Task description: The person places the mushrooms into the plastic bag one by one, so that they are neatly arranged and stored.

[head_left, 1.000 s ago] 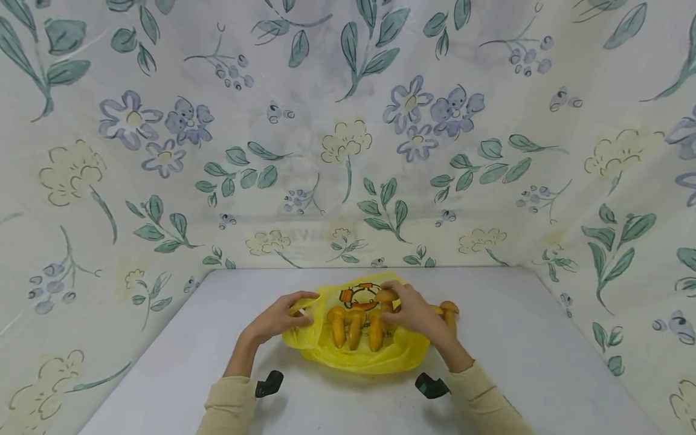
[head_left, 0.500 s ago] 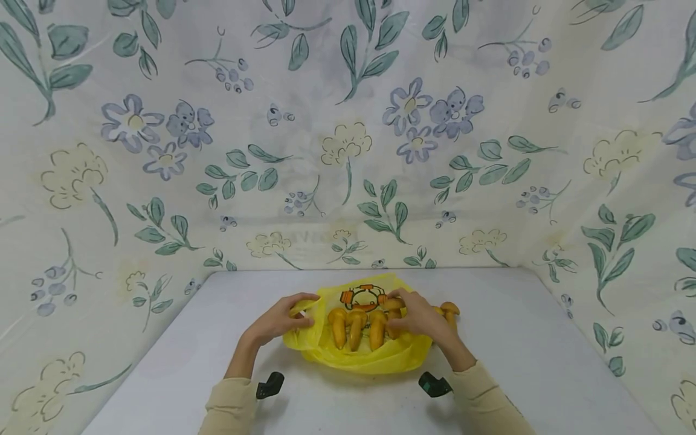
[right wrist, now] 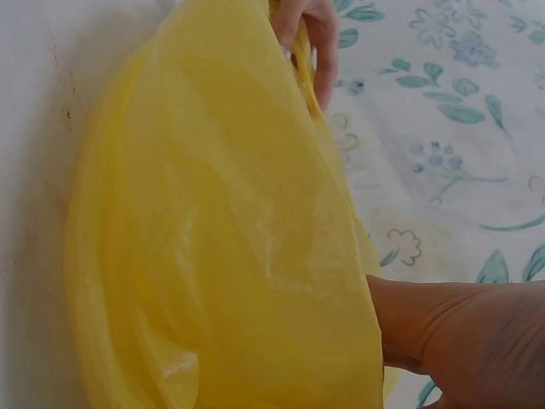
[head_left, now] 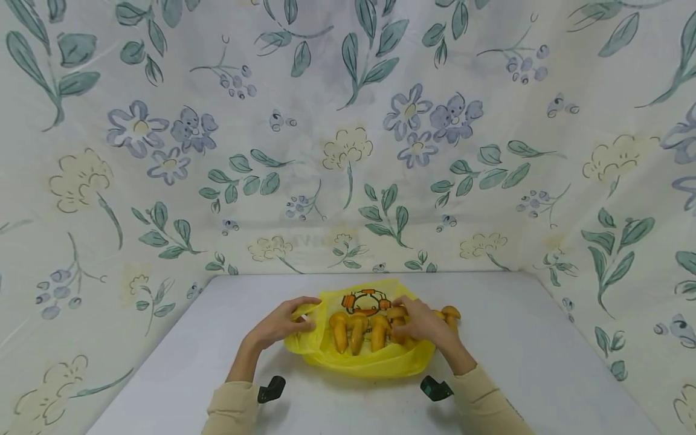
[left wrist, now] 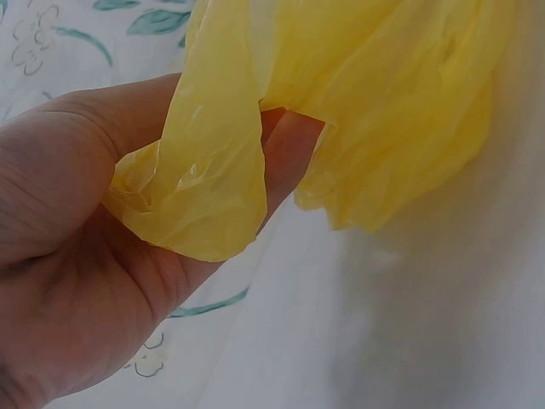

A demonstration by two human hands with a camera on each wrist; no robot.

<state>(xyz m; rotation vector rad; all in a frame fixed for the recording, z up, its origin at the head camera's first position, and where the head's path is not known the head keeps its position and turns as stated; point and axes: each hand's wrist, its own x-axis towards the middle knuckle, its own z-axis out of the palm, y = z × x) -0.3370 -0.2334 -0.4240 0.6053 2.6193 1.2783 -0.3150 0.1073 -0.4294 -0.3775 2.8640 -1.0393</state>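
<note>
A yellow plastic bag [head_left: 359, 364] with a cartoon print lies on the table, its mouth spread open. My left hand [head_left: 283, 324] holds the bag's handle, which loops between thumb and fingers in the left wrist view. Three tan mushrooms, such as the leftmost mushroom [head_left: 339, 333], lie side by side on the bag. At the right end of this row, my right hand [head_left: 421, 320] grips another mushroom [head_left: 398, 314] between thumb and fingers. In the right wrist view the bag's yellow film [right wrist: 230, 221] hides the right fingers.
More mushrooms [head_left: 451, 313] lie right of the bag, partly behind the right hand. Near each forearm is a black angular piece, one on the left [head_left: 272, 389] and one on the right [head_left: 436, 388]. Floral sheeting [head_left: 348, 181] surrounds the white table [head_left: 348, 411].
My right hand has lowered the gripped mushroom slightly down and to the right, beside the row in the bag. The left hand keeps its hold on the handle. The head view has tilted slightly.
</note>
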